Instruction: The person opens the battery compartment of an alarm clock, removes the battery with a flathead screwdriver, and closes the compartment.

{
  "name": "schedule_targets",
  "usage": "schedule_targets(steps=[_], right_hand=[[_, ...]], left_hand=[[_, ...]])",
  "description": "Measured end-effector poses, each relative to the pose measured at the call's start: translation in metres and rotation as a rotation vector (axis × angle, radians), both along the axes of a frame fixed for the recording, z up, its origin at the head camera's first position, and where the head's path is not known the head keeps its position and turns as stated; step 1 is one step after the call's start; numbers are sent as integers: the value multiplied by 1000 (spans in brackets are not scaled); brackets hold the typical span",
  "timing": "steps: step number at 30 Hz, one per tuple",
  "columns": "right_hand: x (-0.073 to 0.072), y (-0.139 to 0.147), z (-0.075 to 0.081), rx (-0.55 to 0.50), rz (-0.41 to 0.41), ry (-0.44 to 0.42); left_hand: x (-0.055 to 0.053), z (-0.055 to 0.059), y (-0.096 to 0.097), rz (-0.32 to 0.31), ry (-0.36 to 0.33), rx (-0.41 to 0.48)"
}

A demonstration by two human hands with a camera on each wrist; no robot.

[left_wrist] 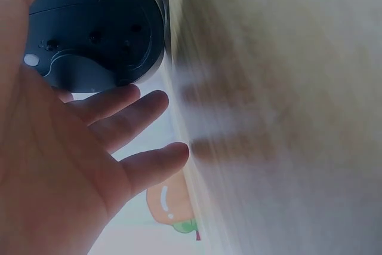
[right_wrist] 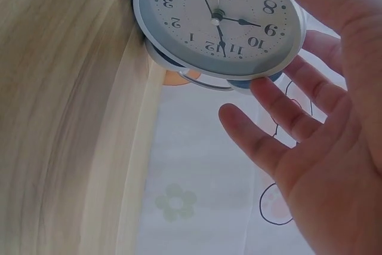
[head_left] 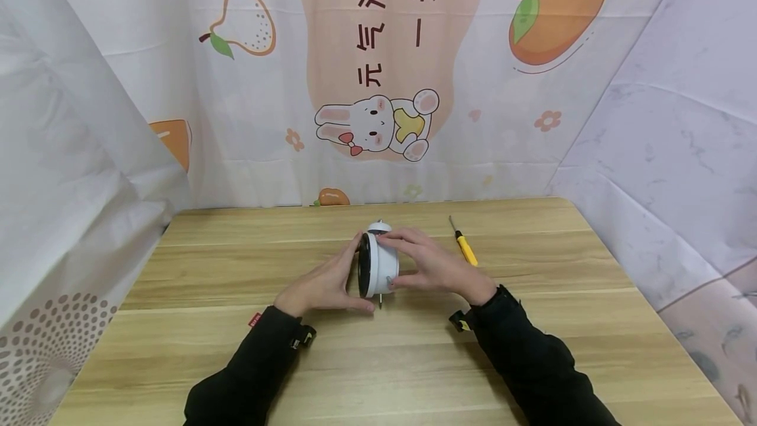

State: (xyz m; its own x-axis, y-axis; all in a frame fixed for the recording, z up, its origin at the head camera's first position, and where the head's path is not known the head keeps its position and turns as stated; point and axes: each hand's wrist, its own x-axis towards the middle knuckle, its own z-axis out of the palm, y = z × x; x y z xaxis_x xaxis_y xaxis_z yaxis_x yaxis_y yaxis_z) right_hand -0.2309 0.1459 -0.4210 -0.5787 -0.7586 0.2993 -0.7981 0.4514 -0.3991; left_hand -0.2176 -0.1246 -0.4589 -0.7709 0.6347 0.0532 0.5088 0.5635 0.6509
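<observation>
A white twin-bell alarm clock with a black back stands on its side edge at the table. Its bells point to the curtain and its small feet towards the person. Numbers and hands show on the dial, which faces right. My left hand holds the clock from the black back, fingers by the bell end and thumb by the foot end. From the dial side my right hand holds the rim between thumb and fingers. The lower fingers of both hands are spread, clear of the clock.
A yellow-handled screwdriver lies behind the right hand, its tip towards the back. The wooden table ends at a patterned curtain. More pale cloth hangs on the right side.
</observation>
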Motion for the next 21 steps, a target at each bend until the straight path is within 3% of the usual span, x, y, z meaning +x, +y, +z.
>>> schedule_targets(steps=[21], right_hand=[[-4, 7, -2, -5, -22, -52]], left_hand=[[0, 3, 1, -12, 13, 34]])
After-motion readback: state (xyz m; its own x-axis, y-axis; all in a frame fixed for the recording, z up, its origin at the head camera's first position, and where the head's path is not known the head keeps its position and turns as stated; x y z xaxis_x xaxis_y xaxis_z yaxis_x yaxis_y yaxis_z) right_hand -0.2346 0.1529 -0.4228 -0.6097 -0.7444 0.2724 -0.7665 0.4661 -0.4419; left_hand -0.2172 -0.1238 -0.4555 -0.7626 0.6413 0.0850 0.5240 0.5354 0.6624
